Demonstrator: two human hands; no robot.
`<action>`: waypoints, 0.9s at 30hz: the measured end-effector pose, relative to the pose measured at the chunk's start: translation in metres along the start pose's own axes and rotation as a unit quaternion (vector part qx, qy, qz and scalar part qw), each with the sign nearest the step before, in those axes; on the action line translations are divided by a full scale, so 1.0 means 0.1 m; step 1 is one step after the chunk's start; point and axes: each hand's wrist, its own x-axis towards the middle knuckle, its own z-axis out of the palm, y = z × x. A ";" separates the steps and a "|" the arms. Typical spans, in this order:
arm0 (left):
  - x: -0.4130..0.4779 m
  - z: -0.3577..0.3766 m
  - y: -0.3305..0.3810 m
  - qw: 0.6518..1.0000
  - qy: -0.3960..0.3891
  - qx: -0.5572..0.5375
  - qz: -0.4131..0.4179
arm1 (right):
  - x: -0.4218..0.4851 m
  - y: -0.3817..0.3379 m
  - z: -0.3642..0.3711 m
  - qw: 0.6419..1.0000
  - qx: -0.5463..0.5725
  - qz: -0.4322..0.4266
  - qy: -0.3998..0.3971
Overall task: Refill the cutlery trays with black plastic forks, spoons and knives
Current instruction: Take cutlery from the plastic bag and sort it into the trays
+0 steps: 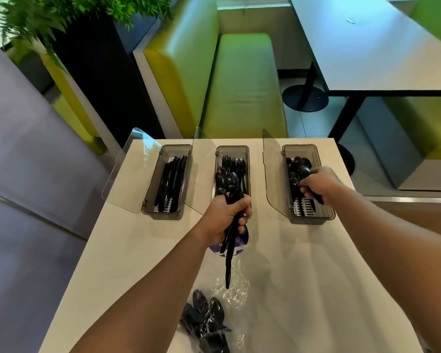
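Seen from the head camera, the left hand [227,215] held a reserve bundle of spoons [228,183] above the fork tray [232,148], its fingers [243,203] curled round the handles. The right hand [318,184] gripped a spoon [304,170], perhaps several, over the spoon tray [301,147], seemingly to lay it in line with those inside. A bag [209,319] of more spoons lay on the counter [303,276].
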 end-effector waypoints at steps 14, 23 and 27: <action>-0.05 -0.04 0.14 0.983 0.081 -0.167 0.007 | -0.71 -0.37 0.41 0.958 0.035 -0.269 -0.089; -0.18 -0.19 0.27 0.964 0.170 -0.200 0.048 | -1.29 -0.54 0.97 0.932 -0.065 -0.236 -0.268; -0.22 -0.28 0.30 0.943 0.243 -0.214 0.079 | -1.52 -0.45 1.16 0.924 -0.122 -0.209 -0.297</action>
